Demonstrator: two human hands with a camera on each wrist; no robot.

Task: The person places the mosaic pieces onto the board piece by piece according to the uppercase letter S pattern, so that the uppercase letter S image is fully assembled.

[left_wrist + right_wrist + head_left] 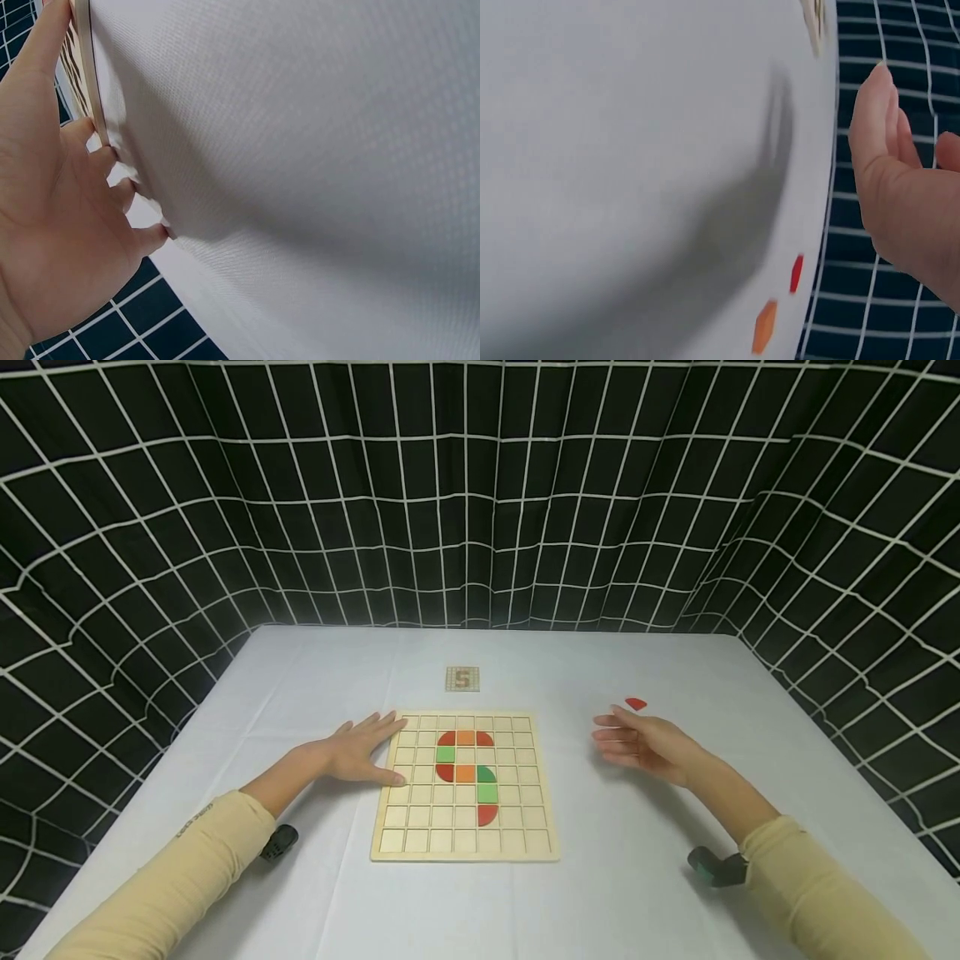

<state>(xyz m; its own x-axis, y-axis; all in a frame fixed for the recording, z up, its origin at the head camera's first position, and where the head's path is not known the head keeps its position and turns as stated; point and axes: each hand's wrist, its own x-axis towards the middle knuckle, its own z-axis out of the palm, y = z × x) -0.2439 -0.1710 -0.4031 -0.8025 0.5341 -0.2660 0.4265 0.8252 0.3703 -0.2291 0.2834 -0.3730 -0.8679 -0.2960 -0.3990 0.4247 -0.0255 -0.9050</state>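
Note:
A wooden grid board [517, 843] lies flat on the table. Set in its cells are red quarter-round pieces [487, 814], orange squares [466, 773], light green squares [487, 793] and a dark green quarter-round piece [486, 773]. With fingers spread, my left hand [356, 752] rests at the board's left edge, thumb and a fingertip touching it. The left wrist view shows that hand [71, 195] with its thumb at the board's side [94, 90]. My right hand [648, 745] hovers over the cloth right of the board, fingers relaxed, and appears to hold nothing.
A loose red piece [636, 703] lies just beyond my right hand. The right wrist view also shows an orange piece [764, 327] on the cloth. A small card with a figure-like pattern [462, 679] lies behind the board. Black grid curtains [480, 510] surround the table.

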